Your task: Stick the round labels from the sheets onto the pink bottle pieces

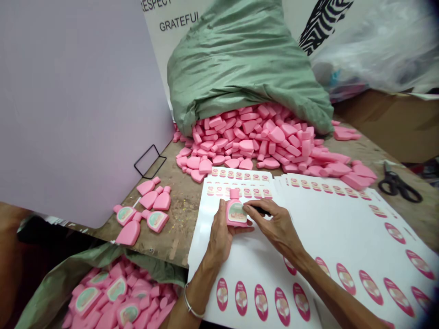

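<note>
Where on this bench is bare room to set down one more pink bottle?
Bare wood lies between the loose pink bottles and the sticker sheets, and around the black scissors. The spilled pile under the green sack is crowded.

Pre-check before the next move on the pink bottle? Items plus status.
1. Pink plastic bottle secure in the left hand: ok, it sits upright against the palm.
2. Oval label fully seated on the bottle: cannot tell, the right hand's fingers cover part of it.
3. Dark object at those fingers identified: cannot tell, mostly hidden.
4. Pink oval labels left on the white sheets: ok, many remain.
5. Bottles on the wooden table sorted: not ok, labelled and blank-faced ones lie mixed.
</note>
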Demonstrator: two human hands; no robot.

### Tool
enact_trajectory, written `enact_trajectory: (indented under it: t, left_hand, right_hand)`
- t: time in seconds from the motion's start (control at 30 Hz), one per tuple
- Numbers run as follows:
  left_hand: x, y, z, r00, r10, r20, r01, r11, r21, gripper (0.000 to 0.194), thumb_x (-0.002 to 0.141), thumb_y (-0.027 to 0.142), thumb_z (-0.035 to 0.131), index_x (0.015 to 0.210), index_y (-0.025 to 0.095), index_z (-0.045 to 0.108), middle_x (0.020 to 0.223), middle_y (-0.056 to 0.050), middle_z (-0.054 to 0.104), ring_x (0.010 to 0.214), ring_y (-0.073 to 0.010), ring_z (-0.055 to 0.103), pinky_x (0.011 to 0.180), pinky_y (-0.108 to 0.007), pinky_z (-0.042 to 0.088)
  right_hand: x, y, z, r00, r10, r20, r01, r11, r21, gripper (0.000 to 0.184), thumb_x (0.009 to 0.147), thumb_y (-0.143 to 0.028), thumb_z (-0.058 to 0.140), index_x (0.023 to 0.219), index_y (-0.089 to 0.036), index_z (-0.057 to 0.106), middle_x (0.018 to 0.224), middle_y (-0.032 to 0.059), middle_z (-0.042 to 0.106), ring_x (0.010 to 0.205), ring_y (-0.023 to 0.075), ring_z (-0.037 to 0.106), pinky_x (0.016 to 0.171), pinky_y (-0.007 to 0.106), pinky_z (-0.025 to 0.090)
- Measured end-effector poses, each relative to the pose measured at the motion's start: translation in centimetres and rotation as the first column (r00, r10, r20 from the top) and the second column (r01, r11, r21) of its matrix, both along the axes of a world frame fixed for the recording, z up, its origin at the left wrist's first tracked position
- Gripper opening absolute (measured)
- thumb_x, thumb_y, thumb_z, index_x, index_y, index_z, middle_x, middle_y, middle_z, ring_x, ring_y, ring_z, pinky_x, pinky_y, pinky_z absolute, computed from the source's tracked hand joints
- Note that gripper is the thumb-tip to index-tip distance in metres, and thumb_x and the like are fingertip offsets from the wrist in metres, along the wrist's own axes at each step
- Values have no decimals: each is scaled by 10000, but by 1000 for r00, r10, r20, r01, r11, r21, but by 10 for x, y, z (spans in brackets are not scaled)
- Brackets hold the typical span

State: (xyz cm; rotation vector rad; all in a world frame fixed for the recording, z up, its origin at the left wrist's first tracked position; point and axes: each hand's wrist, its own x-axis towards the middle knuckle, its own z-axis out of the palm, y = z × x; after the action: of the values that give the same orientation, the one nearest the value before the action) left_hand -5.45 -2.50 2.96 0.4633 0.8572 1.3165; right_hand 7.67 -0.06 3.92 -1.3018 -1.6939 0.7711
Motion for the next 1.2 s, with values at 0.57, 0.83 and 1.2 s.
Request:
enact_trajectory:
  t: [0.57,0.83,1.2]
  left_hand:
    - [-6,-6,6,985,-110,-135,123,988,90,358,747,317,678,1040,149,561,894,-55,610,793,-180,628,745,-369,565]
    - [-11,-13,21,962,-251,-104,258,964,67,316,789,319,635,1026,128,547,951,-105,610,806,-170,599,736,-365,568]
    - [-75,-82,13,824,-187,-536,197,980,-38,498,657,603,649,1002,245,665,739,-87,685,494,-182,579,461,-355,514]
  right_hand:
    - [3,4,-3,933,-56,354,-46,961,273,282,865,-434,533,978,-205,653,894,80,698,823,228,591,758,389,421]
    - [18,15,2,965,-96,245,80,994,71,540,753,-468,635,1209,-203,518,1133,115,621,992,263,587,838,408,465]
    - [28,65,-10,960,136,244,-113,988,-103,425,776,-467,606,1119,-215,599,1100,75,665,967,208,634,816,338,508]
